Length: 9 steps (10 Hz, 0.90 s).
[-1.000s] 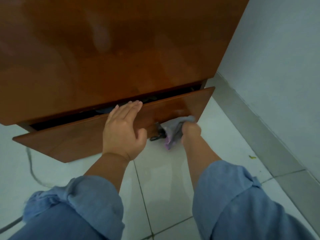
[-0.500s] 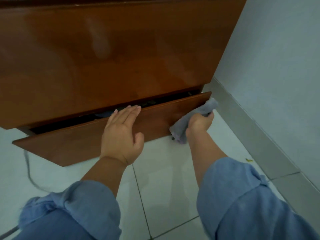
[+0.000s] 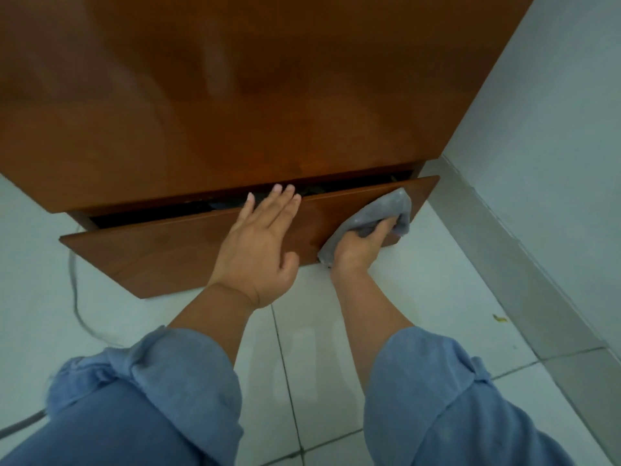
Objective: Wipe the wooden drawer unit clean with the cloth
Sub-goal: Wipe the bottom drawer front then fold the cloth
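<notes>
The glossy brown wooden drawer unit (image 3: 235, 95) fills the upper part of the view. Its bottom drawer (image 3: 151, 250) is pulled out a little, showing a dark gap above its front panel. My left hand (image 3: 258, 250) lies flat on the drawer front, fingers spread, fingertips at the top edge over the gap. My right hand (image 3: 358, 250) grips a bunched grey cloth (image 3: 386, 213) and presses it against the right end of the drawer front. What lies inside the drawer is too dark to make out.
White floor tiles (image 3: 336, 348) lie below the unit. A pale wall (image 3: 554, 146) with a grey skirting strip (image 3: 504, 257) runs close along the right. A grey cable (image 3: 75, 297) trails on the floor at the left. A small yellow scrap (image 3: 499, 318) lies by the skirting.
My right hand moved the cloth from the middle of the drawer front to its right end, then slightly down and back. My left hand stayed flat on the drawer front.
</notes>
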Each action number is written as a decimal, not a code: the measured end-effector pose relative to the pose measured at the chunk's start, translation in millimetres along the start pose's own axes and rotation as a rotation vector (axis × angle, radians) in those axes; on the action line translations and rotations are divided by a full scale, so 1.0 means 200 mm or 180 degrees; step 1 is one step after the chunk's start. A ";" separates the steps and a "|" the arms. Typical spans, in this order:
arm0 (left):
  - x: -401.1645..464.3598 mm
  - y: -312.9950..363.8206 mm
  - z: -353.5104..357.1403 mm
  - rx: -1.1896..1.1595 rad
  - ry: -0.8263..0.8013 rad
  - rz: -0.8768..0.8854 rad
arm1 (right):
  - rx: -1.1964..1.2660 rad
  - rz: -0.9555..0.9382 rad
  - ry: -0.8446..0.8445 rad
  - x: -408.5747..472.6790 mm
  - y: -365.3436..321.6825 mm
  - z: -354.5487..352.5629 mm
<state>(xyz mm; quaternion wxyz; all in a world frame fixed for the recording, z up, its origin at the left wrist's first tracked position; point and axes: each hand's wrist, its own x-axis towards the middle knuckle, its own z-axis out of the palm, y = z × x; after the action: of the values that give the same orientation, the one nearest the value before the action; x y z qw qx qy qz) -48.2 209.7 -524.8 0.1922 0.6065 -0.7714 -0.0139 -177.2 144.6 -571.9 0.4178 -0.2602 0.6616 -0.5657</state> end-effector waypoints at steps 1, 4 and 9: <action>-0.15 -0.06 -0.01 0.0481 0.0171 -0.0283 | -0.0256 -0.0568 -0.0087 -0.16 0.01 0.08; -0.49 -0.40 -0.11 0.1116 0.0444 -0.1145 | -0.1283 -0.1192 -0.0527 -0.50 0.26 0.27; -0.73 -0.66 -0.22 0.0680 0.0704 -0.1064 | -0.1661 -0.2219 -0.1659 -0.94 0.63 0.56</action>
<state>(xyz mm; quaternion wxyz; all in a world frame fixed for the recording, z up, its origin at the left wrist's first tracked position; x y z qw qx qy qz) 115.7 321.3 -558.0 0.2053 0.7407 -0.6314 0.1028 31.2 267.2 -646.5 0.2764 -0.6938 0.5286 -0.4036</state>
